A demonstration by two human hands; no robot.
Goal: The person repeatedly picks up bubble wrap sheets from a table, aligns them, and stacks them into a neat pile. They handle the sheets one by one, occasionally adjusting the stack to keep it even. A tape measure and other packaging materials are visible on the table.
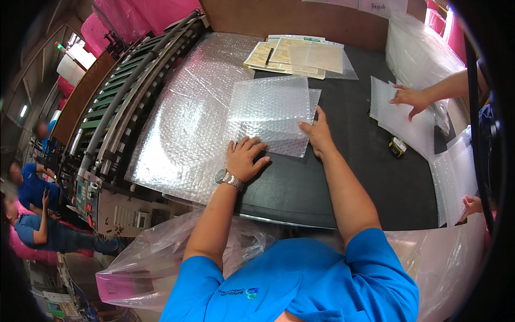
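Observation:
A squarish clear bubble-wrap bag (268, 102) lies on the black table in front of me, partly over a large bubble-wrap sheet (177, 118). My left hand (245, 159), with a metal watch on its wrist, rests flat on the bag's lower left corner, fingers spread. At the bag's right edge is my right hand (320, 134), thumb on top and fingers along the side, pinching it. Another layer of bubble wrap (315, 99) sticks out past that edge.
Papers with a pen (268, 56) lie at the back. On the right, a co-worker's hands (410, 99) touch more bubble-wrap pieces (386, 104). A yellow-and-black tape measure (397, 147) sits between us. A roller machine (129, 91) stands left; people (40, 182) are beyond it.

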